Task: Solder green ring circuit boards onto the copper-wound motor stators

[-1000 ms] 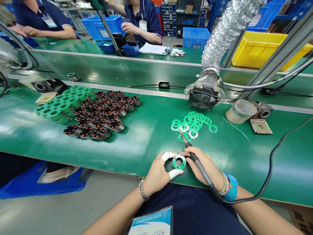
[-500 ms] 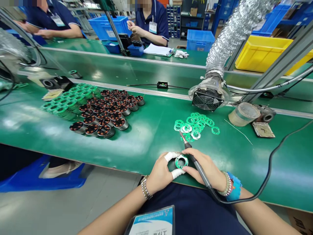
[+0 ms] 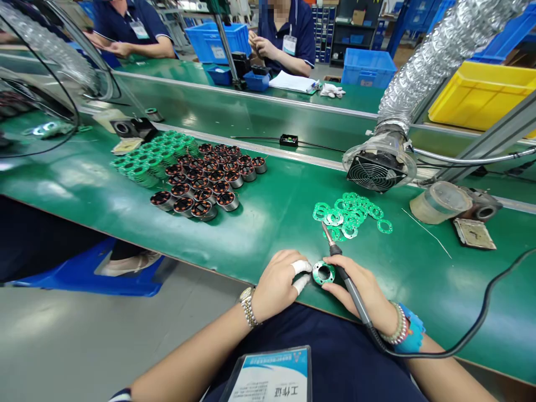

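Note:
A small round part topped by a green ring-shaped circuit board (image 3: 324, 273) sits near the bench's front edge. My right hand (image 3: 364, 287) is closed around a soldering iron (image 3: 354, 293), whose tip points up and away over the loose boards. Its thumb and forefinger also touch the part's right side. On the part's left is my left hand (image 3: 280, 283), thumb and forefinger wrapped in white coverings and drawn together at the part's edge. Whatever lies between those fingertips is too small to make out. Beyond the iron tip lies a loose pile of green ring boards (image 3: 355, 211).
Rows of copper-wound motor stators (image 3: 203, 192) stand left of centre, beside stacked green ring boards (image 3: 146, 162). A fan (image 3: 374, 173) on a foil duct stands at the back right, near a cloudy tub (image 3: 439, 202) and a soldering sponge (image 3: 475, 233). Two co-workers sit opposite.
My left thumb and forefinger have left the part's upper and lower edges and closed together at its left side. My right hand keeps the iron. The view has swung left.

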`<state>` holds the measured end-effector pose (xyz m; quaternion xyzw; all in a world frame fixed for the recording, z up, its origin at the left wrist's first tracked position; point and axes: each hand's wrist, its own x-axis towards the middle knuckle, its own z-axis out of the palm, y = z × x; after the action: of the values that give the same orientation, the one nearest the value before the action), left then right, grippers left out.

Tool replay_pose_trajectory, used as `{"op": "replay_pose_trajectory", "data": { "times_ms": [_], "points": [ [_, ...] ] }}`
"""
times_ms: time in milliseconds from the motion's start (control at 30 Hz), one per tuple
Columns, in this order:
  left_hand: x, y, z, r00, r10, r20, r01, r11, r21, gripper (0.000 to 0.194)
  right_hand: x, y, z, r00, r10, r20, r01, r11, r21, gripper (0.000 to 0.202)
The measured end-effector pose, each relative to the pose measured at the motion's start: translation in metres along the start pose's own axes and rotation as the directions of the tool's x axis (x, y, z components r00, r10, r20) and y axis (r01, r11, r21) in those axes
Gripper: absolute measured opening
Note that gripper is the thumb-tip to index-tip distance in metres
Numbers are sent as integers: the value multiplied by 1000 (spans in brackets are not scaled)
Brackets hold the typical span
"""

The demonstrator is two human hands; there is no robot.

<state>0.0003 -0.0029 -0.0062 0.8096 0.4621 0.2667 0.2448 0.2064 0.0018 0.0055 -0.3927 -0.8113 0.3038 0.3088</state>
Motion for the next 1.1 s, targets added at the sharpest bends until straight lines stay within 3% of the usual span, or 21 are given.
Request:
{"op": "replay_pose_trajectory", "data": {
  "times_ms": [200, 367, 567, 700, 833, 967, 1100],
  "points": [
    [1, -8, 3, 994, 110, -7, -110, 994, 1, 11, 0, 1, 1, 1000, 4, 2, -4, 1000, -11, 35],
    [-2, -13, -1, 999, 43, -11, -44, 986, -158, 11, -1, 2, 0, 1000, 12, 10, -12, 1000, -3, 36],
    [0, -16, 3, 996, 88, -6, -88, 993, -75, 12, -1, 2, 1, 1000, 16, 11, -16, 1000, -9, 36],
    [4, -14, 2, 999, -5, -44, -5, 973, -233, 12, -1, 3, 1, 1000, 16, 14, -16, 1000, -6, 36],
    [6, -8, 4, 981, -193, -15, 163, 862, -480, 10, 0, 4, -1, 999, -2, 49, 1, 1000, 13, 37],
    [10, 0, 7, 918, -394, 43, 308, 640, -704, 9, 0, 3, -3, 996, 5, 83, -7, 1000, 31, 38],
    [10, 1, 3, 882, -429, 198, 419, 517, -746, 12, 1, 2, -3, 996, 12, 93, -15, 999, 34, 39]
  ]
}}
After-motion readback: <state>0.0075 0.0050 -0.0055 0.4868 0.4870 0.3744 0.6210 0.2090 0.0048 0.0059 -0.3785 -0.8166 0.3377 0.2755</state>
